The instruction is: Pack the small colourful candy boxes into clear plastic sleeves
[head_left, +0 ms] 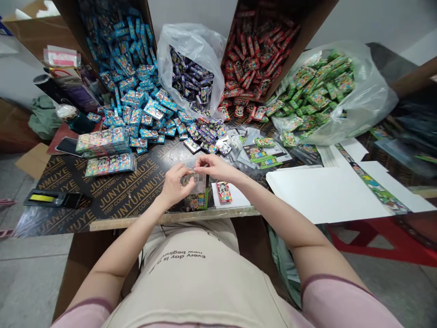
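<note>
At the centre of the frame, the left hand (pixel 175 184) and the right hand (pixel 214 166) were both pinched shut on the top edge of a small clear plastic packet of colourful boxes (pixel 197 198). The packet stood at the near edge of a black printed plywood tabletop (pixel 112 196). Just right of it lay a small red box (pixel 223 192) on a white card (pixel 237 199). A heap of small blue boxes (pixel 136 91) filled the upper left.
</note>
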`<state>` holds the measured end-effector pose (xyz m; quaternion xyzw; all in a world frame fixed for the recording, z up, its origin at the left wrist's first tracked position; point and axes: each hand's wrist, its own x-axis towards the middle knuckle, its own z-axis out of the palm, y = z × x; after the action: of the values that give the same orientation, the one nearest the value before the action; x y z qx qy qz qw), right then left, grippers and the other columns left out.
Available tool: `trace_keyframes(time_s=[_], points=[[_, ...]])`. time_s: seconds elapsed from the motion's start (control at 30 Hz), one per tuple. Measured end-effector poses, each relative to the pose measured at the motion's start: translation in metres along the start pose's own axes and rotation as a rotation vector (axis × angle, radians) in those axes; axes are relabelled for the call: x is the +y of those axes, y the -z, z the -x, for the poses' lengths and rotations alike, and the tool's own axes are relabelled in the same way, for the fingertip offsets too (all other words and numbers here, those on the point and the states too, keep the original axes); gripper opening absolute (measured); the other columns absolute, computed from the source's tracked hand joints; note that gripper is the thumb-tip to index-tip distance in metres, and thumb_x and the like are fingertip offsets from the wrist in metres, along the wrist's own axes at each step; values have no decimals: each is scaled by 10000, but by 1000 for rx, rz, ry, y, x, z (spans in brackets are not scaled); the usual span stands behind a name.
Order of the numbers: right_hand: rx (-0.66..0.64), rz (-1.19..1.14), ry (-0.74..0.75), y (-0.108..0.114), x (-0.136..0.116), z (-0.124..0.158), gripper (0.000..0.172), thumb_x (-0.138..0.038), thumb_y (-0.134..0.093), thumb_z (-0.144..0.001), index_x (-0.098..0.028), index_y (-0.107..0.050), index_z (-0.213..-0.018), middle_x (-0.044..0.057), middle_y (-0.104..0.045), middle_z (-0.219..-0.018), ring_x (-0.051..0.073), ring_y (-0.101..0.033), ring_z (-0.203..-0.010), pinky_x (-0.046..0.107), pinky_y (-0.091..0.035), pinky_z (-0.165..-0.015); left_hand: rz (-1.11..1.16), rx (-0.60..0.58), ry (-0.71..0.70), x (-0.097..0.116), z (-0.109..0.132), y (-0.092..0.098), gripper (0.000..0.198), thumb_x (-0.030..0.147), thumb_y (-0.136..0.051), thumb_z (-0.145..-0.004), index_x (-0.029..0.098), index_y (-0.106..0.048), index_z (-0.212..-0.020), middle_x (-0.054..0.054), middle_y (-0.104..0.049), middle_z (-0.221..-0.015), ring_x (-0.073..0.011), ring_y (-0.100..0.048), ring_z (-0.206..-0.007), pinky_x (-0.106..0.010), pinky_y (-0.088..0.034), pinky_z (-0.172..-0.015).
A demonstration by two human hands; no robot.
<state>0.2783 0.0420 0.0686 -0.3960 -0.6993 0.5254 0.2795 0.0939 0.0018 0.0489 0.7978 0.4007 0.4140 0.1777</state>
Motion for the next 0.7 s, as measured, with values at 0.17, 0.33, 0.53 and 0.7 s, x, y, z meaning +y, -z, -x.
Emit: trace_keyframes(time_s=[0.17, 0.33, 0.53, 0.7], points=[[-5, -70, -47, -4, 6, -3, 213, -315, -669, -727, -172, -528, -657, -39, -535, -586, 91, -457, -544, 229, -346, -545, -31, 99, 52, -1, 0, -11, 214, 289, -630, -824, 192, -558, -647, -25, -606, -672, -168, -581, -687, -368, -508, -807], [134, -309, -91, -14, 12, 0, 293, -265, -685, -691, -219, -478, -893, -68, -567, -629, 110, -544, -590, 228, -419, -586, -68, 44, 73, 3, 0, -12, 184, 307, -613, -849, 189, -602, -710, -20, -574, -691, -175, -555, -722, -339, -482, -766], [466, 25, -73, 31, 49, 40, 258, -278, -595, -791, -218, -571, -1041, 33, -654, -951, 172, -603, -834, 320, -473, -762, -220, -78, 65, -16, 9, 18, 224, 268, -532, -885, 205, -701, -1017, -38, -531, -789, -182, -522, -751, -301, -431, -678], [562, 671, -215, 63, 117, 109, 59, -167, -651, -744, -177, -687, -789, 76, -626, -852, 245, -572, -877, 395, -433, -819, -515, -136, 184, -56, 28, 39, 336, 391, -566, -861, 158, -685, -1072, -157, -581, -1030, -310, -542, -988, -468, -431, -863]])
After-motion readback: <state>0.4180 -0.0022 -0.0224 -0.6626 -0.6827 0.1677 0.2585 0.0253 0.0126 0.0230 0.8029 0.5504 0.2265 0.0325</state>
